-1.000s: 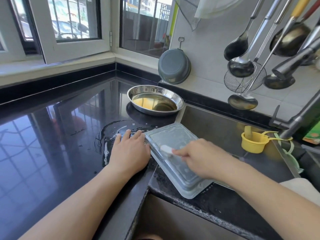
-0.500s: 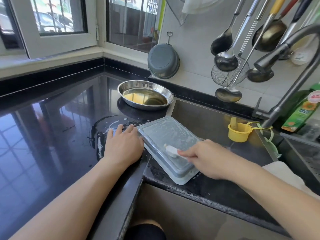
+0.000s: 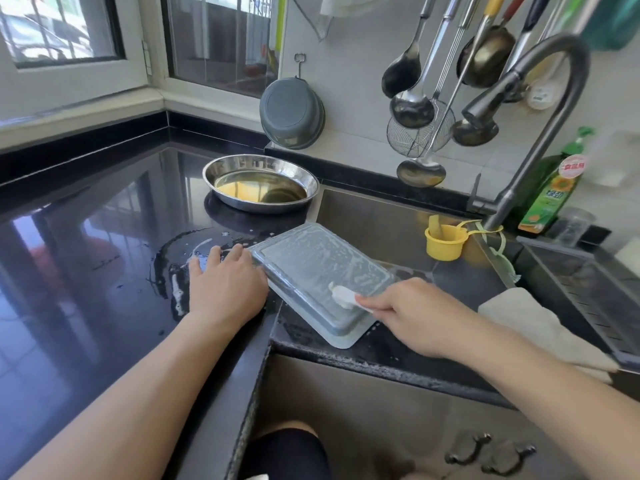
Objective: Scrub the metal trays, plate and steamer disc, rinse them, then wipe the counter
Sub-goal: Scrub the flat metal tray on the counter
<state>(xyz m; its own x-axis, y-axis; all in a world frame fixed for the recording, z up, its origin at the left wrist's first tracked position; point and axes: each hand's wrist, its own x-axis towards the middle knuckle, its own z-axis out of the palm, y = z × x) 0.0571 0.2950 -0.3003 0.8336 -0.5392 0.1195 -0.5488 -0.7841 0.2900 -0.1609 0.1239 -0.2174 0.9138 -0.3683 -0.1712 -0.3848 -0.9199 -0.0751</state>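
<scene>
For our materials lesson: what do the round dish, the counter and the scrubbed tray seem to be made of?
Round dish: polished steel, mirror-bright rim. Counter: glossy black stone, probably; it reflects the window. Tray: looks metal, dull grey under soap film, so less certain.

Counter: black polished stone, mirror-glossy, wet in patches. Round tray, ladles and tap: bare metal, the tray bright and reflective, the tap brushed; sink dull steel. Rectangular tray: grey, matt, filmed with suds; cup smooth yellow plastic; cloth pale, soft fabric.
</scene>
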